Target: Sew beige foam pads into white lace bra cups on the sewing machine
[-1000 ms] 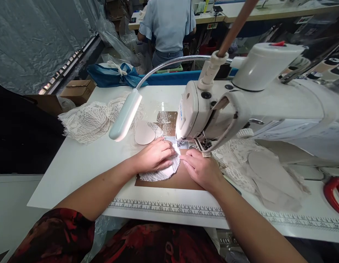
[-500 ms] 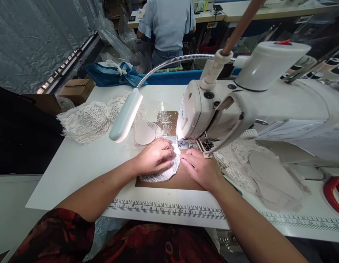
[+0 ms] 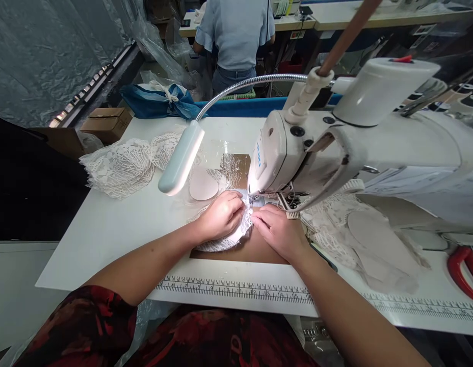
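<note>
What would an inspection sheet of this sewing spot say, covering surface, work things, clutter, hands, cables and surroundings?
Surface: white table, ruler markings along its near edge; brown patch partly under the lace piece.
Work things: lace piece reaching the needle area of the sewing machine; lamp above the table.
Clutter: lace pile left; loose lace and beige pieces right, red handles farther right.
Hands: left hand on the lace piece; right hand with fingertips at its edge.
Cables: dark cord by the seated person.
Surroundings: person in light blue, back turned; cardboard box and tied blue cloth towards the far left.
</note>
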Demonstrator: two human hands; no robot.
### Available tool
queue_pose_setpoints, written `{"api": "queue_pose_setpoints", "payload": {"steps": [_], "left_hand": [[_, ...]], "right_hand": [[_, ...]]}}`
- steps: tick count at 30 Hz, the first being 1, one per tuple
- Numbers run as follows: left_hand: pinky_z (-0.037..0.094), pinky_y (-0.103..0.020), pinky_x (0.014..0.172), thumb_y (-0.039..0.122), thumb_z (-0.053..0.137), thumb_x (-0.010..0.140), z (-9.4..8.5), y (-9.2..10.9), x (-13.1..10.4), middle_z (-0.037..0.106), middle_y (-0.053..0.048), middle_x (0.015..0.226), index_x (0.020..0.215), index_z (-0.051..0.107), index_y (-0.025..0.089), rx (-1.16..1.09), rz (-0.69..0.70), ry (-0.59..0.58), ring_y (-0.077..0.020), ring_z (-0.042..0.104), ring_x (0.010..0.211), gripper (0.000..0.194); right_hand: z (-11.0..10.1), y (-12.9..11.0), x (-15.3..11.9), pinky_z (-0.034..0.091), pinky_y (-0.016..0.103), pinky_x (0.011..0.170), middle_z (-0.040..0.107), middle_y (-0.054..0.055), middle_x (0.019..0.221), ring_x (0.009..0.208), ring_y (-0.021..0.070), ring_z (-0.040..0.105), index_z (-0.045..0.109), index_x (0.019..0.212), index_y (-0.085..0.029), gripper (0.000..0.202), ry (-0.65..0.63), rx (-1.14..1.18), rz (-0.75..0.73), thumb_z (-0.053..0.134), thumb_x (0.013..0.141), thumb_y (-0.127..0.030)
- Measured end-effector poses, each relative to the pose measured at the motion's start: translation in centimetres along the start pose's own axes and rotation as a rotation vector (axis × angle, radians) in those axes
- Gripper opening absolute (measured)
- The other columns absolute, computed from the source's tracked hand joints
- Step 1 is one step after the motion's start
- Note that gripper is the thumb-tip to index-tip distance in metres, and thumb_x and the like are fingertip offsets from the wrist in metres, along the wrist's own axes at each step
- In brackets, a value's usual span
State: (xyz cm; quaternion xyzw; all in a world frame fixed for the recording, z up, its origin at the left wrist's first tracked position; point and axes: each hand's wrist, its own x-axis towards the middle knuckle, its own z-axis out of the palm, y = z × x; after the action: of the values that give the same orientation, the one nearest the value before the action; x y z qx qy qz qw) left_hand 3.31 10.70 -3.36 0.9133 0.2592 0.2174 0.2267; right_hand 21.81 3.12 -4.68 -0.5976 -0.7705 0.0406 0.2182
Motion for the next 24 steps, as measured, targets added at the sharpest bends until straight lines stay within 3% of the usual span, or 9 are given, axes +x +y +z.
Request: {"api": "queue_pose_setpoints", "payload": {"steps": [5, 10, 15, 18, 24], "left_hand": [[0.049, -0.038, 0.089, 0.022, 0.041, 0.095, 0.0, 0.1, 0.0, 0.059, -0.01, 0.084, 0.072, 0.049, 0.016, -0.022, 0.003, -0.018, -0.0229, 0.056, 0.098, 0.025], [0.049, -0.039, 0.089, 0.022, 0.041, 0.095, 0.0, 0.0, 0.0, 0.059, -0.01, 0.084, 0.075, 0.053, 0.016, -0.035, 0.038, -0.019, -0.0237, 0.056, 0.102, 0.024], [0.048, -0.038, 0.085, 0.024, 0.043, 0.094, -0.2, -0.2, 0.0, 0.058, -0.01, 0.09, 0.091, 0.058, 0.015, -0.021, 0.034, 0.013, -0.0229, 0.055, 0.096, 0.018], [0.047, -0.038, 0.079, 0.027, 0.042, 0.094, 0.0, -0.4, 0.0, 0.056, -0.012, 0.093, 0.103, 0.058, 0.014, 0.076, 0.007, 0.035, -0.023, 0.053, 0.089, 0.023], [0.043, -0.034, 0.071, 0.028, 0.038, 0.095, 0.0, -0.5, 0.3, 0.051, -0.01, 0.085, 0.094, 0.062, 0.013, 0.204, 0.016, -0.022, -0.0212, 0.048, 0.079, 0.028]], "right_hand": [[0.2, -0.4, 0.6, 0.036, 0.026, 0.06, 0.066, 0.004, 0.07, 0.065, 0.0148, 0.057, 0.069, 0.078, -0.02, 0.028, -0.015, -0.109, 0.038, 0.048, 0.093, -0.032], [0.0, -1.2, 0.9, 0.033, 0.026, 0.057, 0.068, 0.003, 0.072, 0.064, 0.0144, 0.057, 0.069, 0.1, -0.021, 0.024, 0.015, -0.254, 0.012, 0.048, 0.094, -0.031], [0.2, -1.4, 0.8, 0.032, 0.026, 0.057, 0.069, 0.002, 0.076, 0.064, 0.0116, 0.056, 0.069, 0.081, -0.021, 0.031, -0.009, -0.284, -0.088, 0.043, 0.096, -0.024], [0.2, -1.3, 0.7, 0.031, 0.026, 0.058, 0.069, 0.002, 0.077, 0.065, 0.0113, 0.055, 0.069, 0.084, -0.021, 0.029, -0.007, -0.276, -0.098, 0.043, 0.096, -0.022], [0.2, -1.3, 0.7, 0.029, 0.027, 0.056, 0.069, 0.001, 0.075, 0.062, 0.0111, 0.054, 0.07, 0.084, -0.021, 0.028, 0.007, -0.312, -0.112, 0.045, 0.095, -0.02]]}}
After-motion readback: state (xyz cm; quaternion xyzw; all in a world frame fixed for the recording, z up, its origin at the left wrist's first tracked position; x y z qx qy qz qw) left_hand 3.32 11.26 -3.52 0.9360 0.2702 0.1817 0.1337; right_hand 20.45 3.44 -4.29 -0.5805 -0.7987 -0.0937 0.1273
